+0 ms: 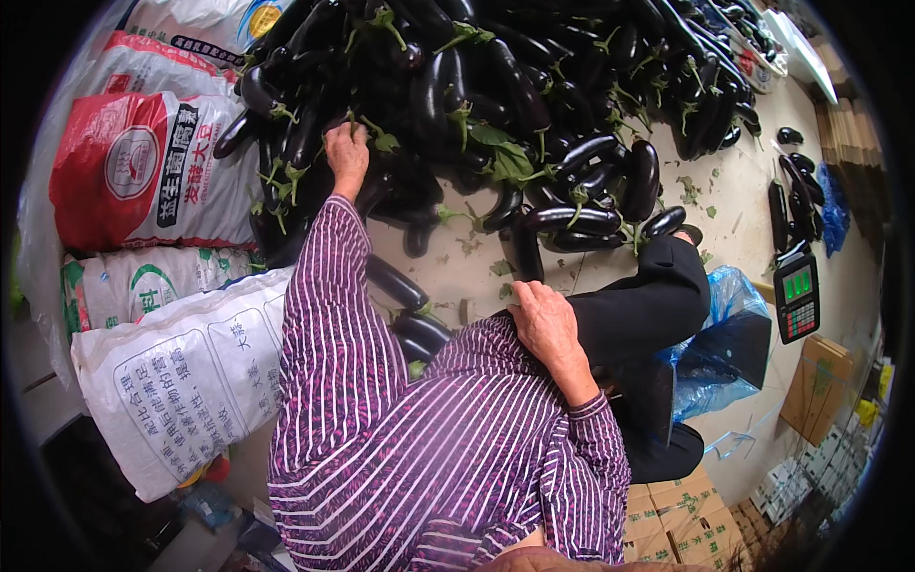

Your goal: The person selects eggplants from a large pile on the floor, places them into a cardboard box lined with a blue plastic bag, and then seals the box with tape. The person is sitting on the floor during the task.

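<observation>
A big heap of glossy dark purple eggplants (438, 91) with green stems spreads over the floor ahead of me. My left hand (347, 157) reaches into the heap's left part, fingers bent down over an eggplant there; the fingertips are partly hidden. In front of my lap, my right hand (551, 329) is curled with its back up. One eggplant (526, 248) lies right beyond its fingers; what is under the palm does not show. Closer to me, between my arms, lie a single eggplant (396, 283) and a pair of eggplants (419, 331).
Stacked sacks, including a red and white sack (133, 176) and a white printed sack (181, 377), line the left side. To the right are a blue plastic bag (729, 324), a digital scale (797, 297) and a cardboard piece (817, 386). Flattened cartons (686, 520) lie at lower right.
</observation>
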Available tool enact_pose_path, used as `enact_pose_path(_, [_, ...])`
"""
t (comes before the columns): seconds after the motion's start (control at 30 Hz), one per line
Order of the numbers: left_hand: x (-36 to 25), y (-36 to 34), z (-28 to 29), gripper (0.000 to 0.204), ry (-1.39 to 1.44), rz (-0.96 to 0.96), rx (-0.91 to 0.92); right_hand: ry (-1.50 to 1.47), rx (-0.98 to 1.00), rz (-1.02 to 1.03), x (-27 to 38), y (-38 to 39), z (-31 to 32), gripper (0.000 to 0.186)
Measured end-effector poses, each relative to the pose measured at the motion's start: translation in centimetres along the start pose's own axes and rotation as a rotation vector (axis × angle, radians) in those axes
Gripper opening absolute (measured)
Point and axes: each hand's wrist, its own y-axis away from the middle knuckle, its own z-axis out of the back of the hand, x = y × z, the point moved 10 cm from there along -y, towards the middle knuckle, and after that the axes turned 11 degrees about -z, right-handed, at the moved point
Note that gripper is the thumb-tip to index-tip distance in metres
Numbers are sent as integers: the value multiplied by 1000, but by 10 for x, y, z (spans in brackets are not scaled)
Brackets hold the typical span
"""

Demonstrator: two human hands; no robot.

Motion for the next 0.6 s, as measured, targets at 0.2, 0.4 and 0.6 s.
enact_pose_path(0.2, [-103, 59, 29, 13, 192, -321, -43, 30, 52, -8, 0, -1, -9, 34])
enact_pose_path(0.4, [-232, 80, 51, 12, 401, -398, -55, 27, 50, -2, 2, 0, -8, 34])
enact_pose_path(0.6, [-276, 45, -15, 19, 1102, 35, 65, -5, 13, -5, -3, 3, -4, 30])
